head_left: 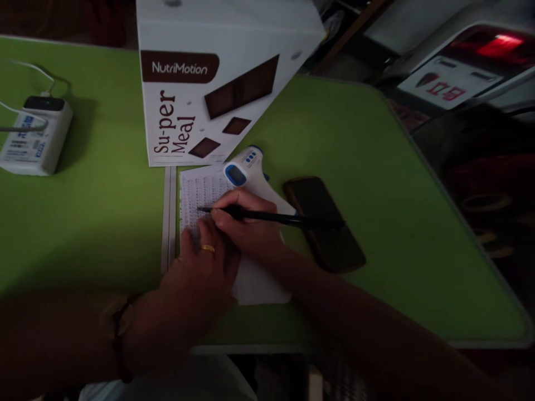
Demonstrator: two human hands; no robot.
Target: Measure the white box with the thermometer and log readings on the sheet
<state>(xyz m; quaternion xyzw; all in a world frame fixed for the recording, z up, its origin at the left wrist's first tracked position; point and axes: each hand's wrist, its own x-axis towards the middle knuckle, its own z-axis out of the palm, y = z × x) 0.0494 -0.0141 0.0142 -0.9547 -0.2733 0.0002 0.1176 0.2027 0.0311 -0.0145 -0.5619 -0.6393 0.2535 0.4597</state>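
Observation:
My right hand (251, 220) pinches a black pen (276, 217), its tip over a sheet of paper (200, 186) covered in rows of small handwriting. Whether the tip touches the paper I cannot tell. With fingers stretched out, my left hand (200, 275) lies flat on the lower part of the sheet, a ring on one finger. A white and blue infrared thermometer (254, 175) rests across the paper's upper right, just beyond my right hand. To the right lies a dark phone (324, 223), partly behind the pen's rear end.
A large white NutriMotion box (179, 111) stands behind the paper on the green table (397, 223). At the far left is a white power bank or adapter (37, 133) with cables. A device with a red light (501, 44) sits beyond the table's right edge.

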